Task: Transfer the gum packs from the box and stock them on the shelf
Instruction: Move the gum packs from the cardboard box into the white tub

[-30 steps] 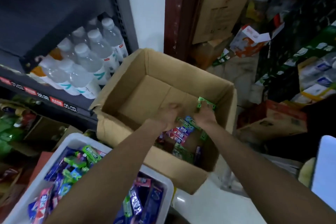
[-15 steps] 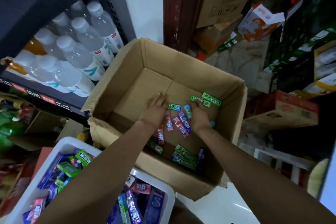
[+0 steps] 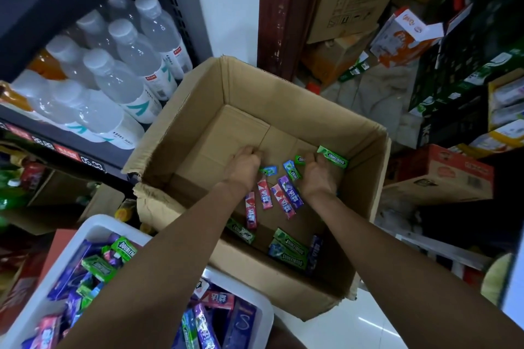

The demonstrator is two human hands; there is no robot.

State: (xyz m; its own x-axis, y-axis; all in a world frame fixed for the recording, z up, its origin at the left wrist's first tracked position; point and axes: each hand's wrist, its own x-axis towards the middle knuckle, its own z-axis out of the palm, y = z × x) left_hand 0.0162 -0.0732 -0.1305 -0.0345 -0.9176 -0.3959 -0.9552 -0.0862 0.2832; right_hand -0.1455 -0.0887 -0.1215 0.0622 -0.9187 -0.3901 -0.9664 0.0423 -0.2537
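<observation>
Both hands reach deep into the cardboard box, whose floor carries a loose scatter of gum packs: pink and purple ones between the wrists, green ones near the box's front wall and at its right side. The left hand has its fingers curled down onto the bare cardboard floor, and whether anything sits under them cannot be told; the right hand curls its fingers beside a long green pack, which lies at its fingertips, though whether that pack is actually pinched is unclear. The main risk is a sloppy scoop: the packs are slim, flat and slick, lying at mixed angles, so a raking grab could gather only a few and let others slide out of the palms on the way up. Packs tucked against the front wall, under the forearms, are easy to miss altogether. Lifting past the tall walls, a forearm could snag the torn front corner and tip or drag the light box. The white bin of gum sits just below the left forearm, so a careless swing could knock packs out of it
</observation>
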